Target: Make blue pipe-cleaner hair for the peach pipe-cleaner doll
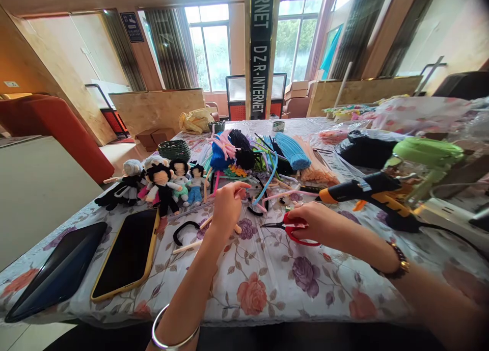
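Observation:
My right hand (311, 221) is closed on a pair of scissors (296, 233) with red handles, their dark blades pointing left over the cloth. My left hand (229, 203) reaches over the table with its fingers stretched to the right, beside loose pipe cleaners; nothing shows in it. A light blue pipe cleaner (268, 180) curves up between the hands, and a pink pipe cleaner (284, 193) lies near it. A bent black pipe cleaner (183, 231) rests left of my left wrist. Close by lies a beige pipe cleaner (188, 247), partly hidden by my forearm.
Several yarn-haired dolls (162, 185) stand at left, behind a phone (128, 254) in a yellow case and a dark tablet-like slab (61, 269). Bundles of blue pipe cleaners (292, 151) lie farther back. A glue gun (367, 188) stands at right, its nozzle toward my right hand.

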Motion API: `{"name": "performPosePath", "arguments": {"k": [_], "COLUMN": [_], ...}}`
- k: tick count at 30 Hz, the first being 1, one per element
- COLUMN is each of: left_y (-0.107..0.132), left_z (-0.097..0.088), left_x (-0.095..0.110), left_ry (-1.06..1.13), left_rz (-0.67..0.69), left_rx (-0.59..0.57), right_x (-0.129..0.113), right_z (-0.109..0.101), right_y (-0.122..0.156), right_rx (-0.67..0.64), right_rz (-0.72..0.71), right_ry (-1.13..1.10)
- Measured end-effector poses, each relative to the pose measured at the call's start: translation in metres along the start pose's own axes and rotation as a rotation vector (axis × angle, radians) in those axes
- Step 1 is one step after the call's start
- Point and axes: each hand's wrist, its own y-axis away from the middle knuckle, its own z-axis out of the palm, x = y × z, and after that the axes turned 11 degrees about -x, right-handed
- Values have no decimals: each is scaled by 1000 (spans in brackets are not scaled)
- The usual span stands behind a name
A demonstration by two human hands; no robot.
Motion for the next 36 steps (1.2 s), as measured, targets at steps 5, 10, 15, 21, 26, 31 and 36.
{"name": "performPosePath", "arguments": {"k": [5, 10, 15, 21, 26, 31, 36], "left_y": [-1, 0, 2, 1, 0, -1, -7], "left_z": [2, 3, 2, 4, 6, 8, 7], "left_x": [-2, -1, 3, 6, 6, 6, 10], "left_ry": [1, 28, 46, 244, 343, 248, 169], "left_rz": [6, 23, 81, 107, 140, 178, 256], "left_rx": [-23, -23, -64, -98, -99, -109, -109], "right_x": [0, 10, 30, 50, 51, 36, 12], "right_z": [-7, -12, -9, 15, 21, 15, 11], "right_y": [12, 13, 3, -11, -20, -25, -27], "right_rx": [-95, 2, 179, 210, 227, 282, 258], "right_rz": [-67, -61, 63, 52, 36, 21, -128], "right_ry": [-66, -228, -214, -92, -250, -470, -795]}}
